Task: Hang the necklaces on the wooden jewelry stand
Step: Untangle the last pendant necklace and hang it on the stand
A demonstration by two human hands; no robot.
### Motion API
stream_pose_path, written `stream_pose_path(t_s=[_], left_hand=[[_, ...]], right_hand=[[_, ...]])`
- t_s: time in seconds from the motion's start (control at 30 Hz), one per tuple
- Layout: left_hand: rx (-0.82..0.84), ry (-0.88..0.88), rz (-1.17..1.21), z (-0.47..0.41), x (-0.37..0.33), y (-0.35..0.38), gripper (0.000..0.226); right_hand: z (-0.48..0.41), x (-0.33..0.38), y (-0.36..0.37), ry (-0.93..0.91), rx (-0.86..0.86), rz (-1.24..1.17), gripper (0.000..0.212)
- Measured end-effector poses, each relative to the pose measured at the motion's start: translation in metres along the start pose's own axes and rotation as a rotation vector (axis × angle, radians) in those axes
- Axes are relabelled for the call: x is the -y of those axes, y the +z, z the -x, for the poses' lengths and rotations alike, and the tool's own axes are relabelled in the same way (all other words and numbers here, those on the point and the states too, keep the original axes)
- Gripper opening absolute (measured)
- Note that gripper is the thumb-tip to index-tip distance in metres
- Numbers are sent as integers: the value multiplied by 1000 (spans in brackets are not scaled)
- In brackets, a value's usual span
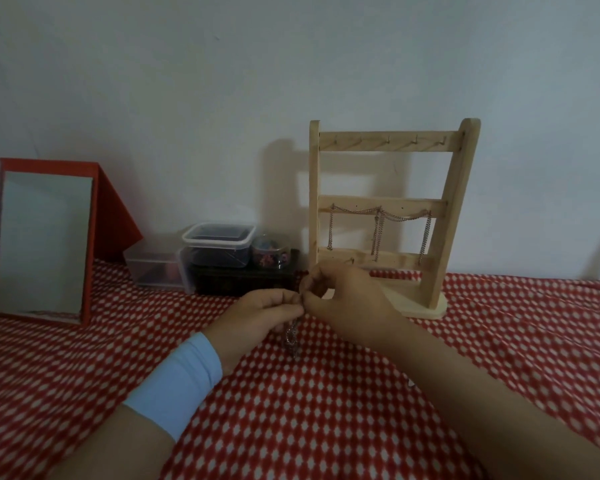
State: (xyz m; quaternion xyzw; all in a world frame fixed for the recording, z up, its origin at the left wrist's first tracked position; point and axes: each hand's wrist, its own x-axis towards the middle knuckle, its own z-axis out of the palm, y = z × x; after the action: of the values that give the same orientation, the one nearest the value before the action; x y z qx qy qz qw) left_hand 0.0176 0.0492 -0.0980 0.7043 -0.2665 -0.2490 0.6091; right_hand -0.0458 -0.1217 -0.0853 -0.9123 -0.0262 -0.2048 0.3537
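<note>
A wooden jewelry stand (444, 216) with three rungs stands upright at the back right, against the wall. Two thin chains (378, 216) hang from hooks on its middle rung. In front of the stand's left foot my left hand (257, 317) and my right hand (347, 296) meet. Both pinch the top of a silvery necklace (291, 336), which dangles from my fingertips down to the red cloth. My left wrist wears a light blue band.
A red-framed mirror (42, 240) leans at the far left. Clear plastic boxes (219, 244) and a small round jar (269, 252) sit on a dark box (243, 280) left of the stand. A red and white patterned cloth (326, 410) covers the surface.
</note>
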Motion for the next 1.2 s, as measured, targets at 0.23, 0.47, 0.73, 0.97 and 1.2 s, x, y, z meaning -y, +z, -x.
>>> stream_pose_path(t_s=[0.23,0.47,0.73,0.97,1.2], left_hand=[[-133,18,76,2,2,10,21],[-171,16,75,0,-2,8,20],[-163,59,-243,2,-15,-11,13],[-149,95,-432,8,-24,-21,20],[-216,95,-229,5,-22,-18,25]], right_hand=[[5,-6,4,-124,-100,7,11],[8,0,4,20,-44,-261,8],[3,-2,-1,388,45,-615,13],[3,-11,-13,480,203,-973,25],[-1,-18,-14,408,299,-1102,20]])
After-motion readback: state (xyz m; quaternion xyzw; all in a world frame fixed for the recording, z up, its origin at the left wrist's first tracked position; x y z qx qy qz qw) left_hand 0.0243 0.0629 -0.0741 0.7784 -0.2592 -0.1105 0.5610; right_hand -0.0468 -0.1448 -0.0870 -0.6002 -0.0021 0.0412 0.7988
